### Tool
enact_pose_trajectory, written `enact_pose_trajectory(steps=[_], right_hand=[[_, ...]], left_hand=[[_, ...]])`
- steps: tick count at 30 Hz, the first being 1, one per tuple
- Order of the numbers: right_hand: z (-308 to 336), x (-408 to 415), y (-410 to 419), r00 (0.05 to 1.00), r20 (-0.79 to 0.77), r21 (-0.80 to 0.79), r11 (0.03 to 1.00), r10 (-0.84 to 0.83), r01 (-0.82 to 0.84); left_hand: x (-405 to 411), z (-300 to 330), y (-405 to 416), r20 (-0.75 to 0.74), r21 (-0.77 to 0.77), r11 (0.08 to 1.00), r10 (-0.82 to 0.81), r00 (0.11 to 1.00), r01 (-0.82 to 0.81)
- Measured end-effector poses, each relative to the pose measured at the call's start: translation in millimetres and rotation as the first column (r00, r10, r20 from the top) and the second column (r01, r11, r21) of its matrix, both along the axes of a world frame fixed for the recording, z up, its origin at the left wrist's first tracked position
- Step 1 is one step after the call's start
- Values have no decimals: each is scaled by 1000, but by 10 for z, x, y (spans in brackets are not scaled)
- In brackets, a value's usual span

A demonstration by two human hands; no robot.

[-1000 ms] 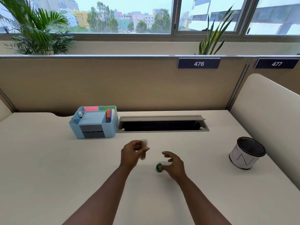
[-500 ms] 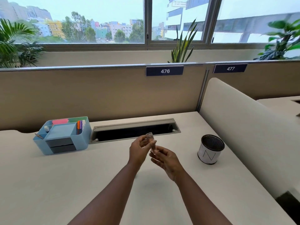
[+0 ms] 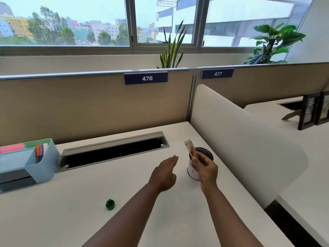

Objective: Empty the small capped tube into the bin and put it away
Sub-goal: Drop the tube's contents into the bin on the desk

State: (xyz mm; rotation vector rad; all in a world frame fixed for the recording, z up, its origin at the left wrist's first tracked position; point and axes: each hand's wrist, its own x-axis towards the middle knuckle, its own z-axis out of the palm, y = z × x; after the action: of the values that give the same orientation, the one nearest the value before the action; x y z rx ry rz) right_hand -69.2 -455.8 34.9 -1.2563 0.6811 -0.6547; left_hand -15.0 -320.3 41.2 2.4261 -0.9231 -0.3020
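Observation:
My right hand [image 3: 206, 167] grips a small clear tube [image 3: 189, 147] with brownish contents, tilted with its open top up and to the left. It hovers just in front of the small white bin [image 3: 193, 172] with a dark mesh rim, partly hiding it. My left hand [image 3: 164, 172] floats empty, fingers stretched out, a little left of the bin. The tube's green cap [image 3: 110, 204] lies on the white desk [image 3: 74, 207], well to the left of both hands.
A light blue desk organiser [image 3: 41, 162] with pens and sticky notes stands at the left. A long cable slot [image 3: 114, 151] runs along the back of the desk. A rounded white divider [image 3: 240, 145] walls off the right side behind the bin.
The tube has passed from my left hand to my right, which carried it right to the bin. My left hand has let go. The view has swung right.

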Motion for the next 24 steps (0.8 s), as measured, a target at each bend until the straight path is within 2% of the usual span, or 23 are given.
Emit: enact_pose_trajectory(steps=[5, 11, 24], right_hand=[[61, -48, -319, 982, -95, -226, 965, -161, 137], [72, -127, -457, 960, -119, -518, 841, -252, 156], [74, -87, -396, 958, -165, -743, 669, -234, 36]], left_hand=[[-33, 36, -312, 55, 158, 977, -156, 986, 145], [-102, -5, -471, 136, 274, 933, -279, 951, 234], [-157, 26, -548, 90, 352, 905, -286, 954, 238]])
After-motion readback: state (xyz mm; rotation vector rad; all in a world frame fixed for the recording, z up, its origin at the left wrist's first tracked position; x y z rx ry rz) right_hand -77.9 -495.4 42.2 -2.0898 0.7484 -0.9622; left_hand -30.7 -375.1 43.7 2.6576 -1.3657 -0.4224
